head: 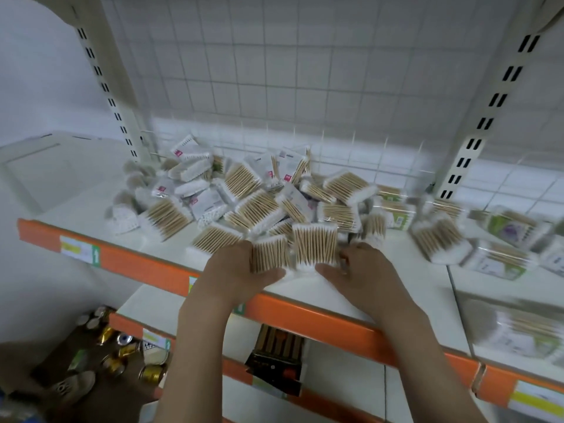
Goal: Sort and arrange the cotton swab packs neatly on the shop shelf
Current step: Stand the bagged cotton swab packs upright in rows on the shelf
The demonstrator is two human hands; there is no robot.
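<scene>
A loose heap of cotton swab packs [244,190] lies across the white shelf [351,297], wooden sticks showing through clear wrap. My left hand [235,270] grips one swab pack [270,253] near the shelf's front edge. Right beside it, my right hand [363,270] holds a second swab pack [316,244]. Both packs stand upright, side by side and nearly touching. Green-labelled swab packs [506,227] lie blurred at the right.
An orange price rail [146,264] runs along the shelf front. A wire grid back panel [274,87] and slotted uprights [488,117] bound the shelf. Below, a dark box [277,358] sits on the lower shelf, and several cans [122,346] lie lower left.
</scene>
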